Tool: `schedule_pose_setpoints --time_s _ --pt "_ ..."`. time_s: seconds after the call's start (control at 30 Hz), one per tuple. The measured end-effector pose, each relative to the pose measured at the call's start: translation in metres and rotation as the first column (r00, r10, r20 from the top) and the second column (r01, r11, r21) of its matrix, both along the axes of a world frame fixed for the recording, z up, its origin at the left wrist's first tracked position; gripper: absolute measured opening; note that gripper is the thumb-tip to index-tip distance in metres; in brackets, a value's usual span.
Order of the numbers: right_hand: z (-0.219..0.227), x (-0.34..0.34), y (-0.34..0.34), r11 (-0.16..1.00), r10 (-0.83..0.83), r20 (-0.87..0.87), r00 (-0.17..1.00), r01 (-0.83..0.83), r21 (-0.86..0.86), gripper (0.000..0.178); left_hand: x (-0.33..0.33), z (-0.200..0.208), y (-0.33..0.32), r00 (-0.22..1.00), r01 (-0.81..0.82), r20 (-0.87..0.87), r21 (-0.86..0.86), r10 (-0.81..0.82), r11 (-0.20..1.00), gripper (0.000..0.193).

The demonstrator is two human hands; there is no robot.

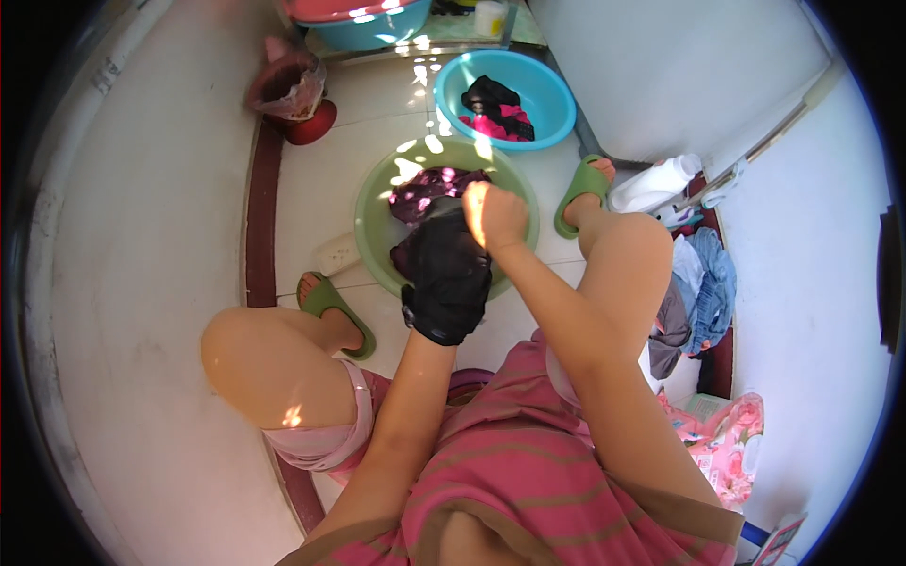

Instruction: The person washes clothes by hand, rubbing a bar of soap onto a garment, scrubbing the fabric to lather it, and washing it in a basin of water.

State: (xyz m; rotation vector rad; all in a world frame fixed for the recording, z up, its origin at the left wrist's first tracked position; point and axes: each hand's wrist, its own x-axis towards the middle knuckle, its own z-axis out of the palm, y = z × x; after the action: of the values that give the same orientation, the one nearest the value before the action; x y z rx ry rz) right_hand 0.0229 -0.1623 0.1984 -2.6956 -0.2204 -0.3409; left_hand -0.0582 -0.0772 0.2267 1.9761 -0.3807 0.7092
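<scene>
A wet-looking black garment (451, 274) covers my left hand down to the wrist, so those fingers are hidden. My left forearm (421, 382) reaches up into the cloth. Beside its upper right edge, my right hand (495, 215) is closed in a fist and grips the garment. Both hands are over a round green basin (517, 193) on the floor between my feet. Dark purple patterned clothing (420, 198) lies in that basin, partly hidden behind the black cloth.
Beyond stands a blue basin (557, 104) with black and pink clothes. A red lined bin (307, 123) is at the far left. On the right are a white bottle (651, 184), a clothes pile (708, 283) and a pink floral bag (741, 443). Walls close in both sides.
</scene>
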Motion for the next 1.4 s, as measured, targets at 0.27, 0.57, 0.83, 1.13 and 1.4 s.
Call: schedule_pose_setpoints --time_s 0.27,0.57,0.83,1.13,1.4 --pt "-0.004 0.022 0.034 0.174 0.452 -0.504 0.736 0.482 0.859 0.038 -0.009 -0.042 0.025 0.915 -0.085 -0.401 -0.064 0.052 0.994 0.025" --pt "-0.052 -0.027 0.218 0.375 0.744 -0.631 0.221 0.643 0.668 0.058 -0.011 -0.095 0.037 0.714 -0.238 -0.666 0.056 0.214 0.970 0.025" --pt "-0.133 -0.059 0.309 0.593 0.274 -0.821 0.500 0.584 0.554 0.030 -0.027 -0.111 0.047 0.639 -0.269 -0.742 0.034 0.205 0.962 0.025" --pt "-0.055 -0.055 0.241 0.470 0.854 -0.491 0.172 -0.660 0.586 0.047 -0.012 -0.133 0.058 0.573 -0.319 -0.783 0.061 0.244 0.946 0.025" --pt "-0.008 0.010 0.054 0.482 0.539 -0.837 0.093 -0.849 0.216 0.031 0.024 -0.135 0.015 0.542 -0.249 -0.811 0.096 0.220 0.964 0.026"
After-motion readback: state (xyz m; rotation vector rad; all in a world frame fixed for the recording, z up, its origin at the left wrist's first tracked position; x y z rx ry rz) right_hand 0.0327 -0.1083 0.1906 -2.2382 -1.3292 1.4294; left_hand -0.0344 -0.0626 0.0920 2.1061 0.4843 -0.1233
